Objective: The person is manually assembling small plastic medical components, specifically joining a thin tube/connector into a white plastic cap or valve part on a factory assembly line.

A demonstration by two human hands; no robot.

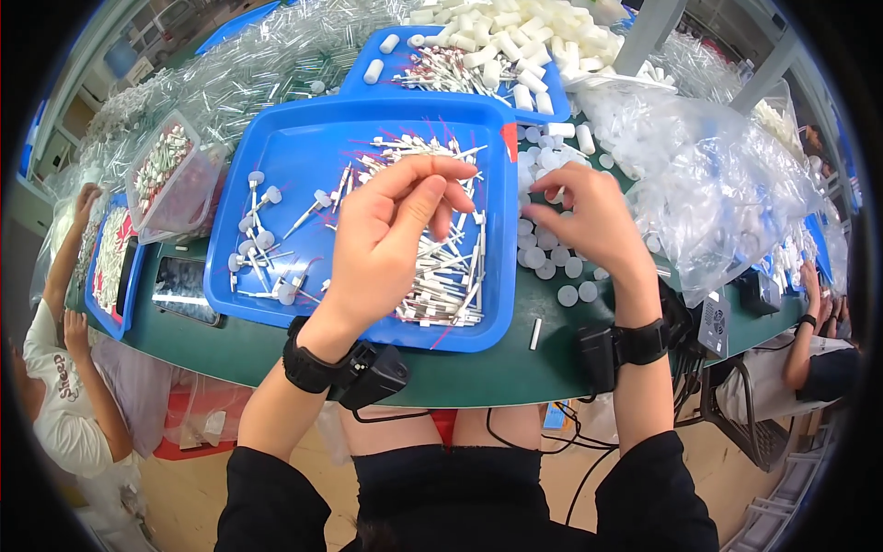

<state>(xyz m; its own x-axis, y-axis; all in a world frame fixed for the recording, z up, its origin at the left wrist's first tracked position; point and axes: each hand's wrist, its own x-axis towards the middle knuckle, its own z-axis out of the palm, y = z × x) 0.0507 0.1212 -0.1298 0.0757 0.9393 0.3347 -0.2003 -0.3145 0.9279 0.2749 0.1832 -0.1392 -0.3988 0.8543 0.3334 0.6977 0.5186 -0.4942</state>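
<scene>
My left hand point(386, 241) hovers over a blue tray point(303, 147), thumb and fingers pinched together above a heap of thin white sticks with red ends point(441, 276); whether a stick is between the fingertips I cannot tell. Several sticks fitted with round white caps point(262, 241) lie on the tray's left side. My right hand point(589, 216) rests on a pile of small white round caps point(543, 253) on the green table just right of the tray, its fingers curled around a cap.
A second blue tray point(368, 85) with sticks and white tubes sits behind. Clear plastic bags point(708, 175) of caps lie at right, a clear box point(170, 170) of sticks at left, a phone point(184, 290) beside it. Other people's arms point(64, 258) work at both sides.
</scene>
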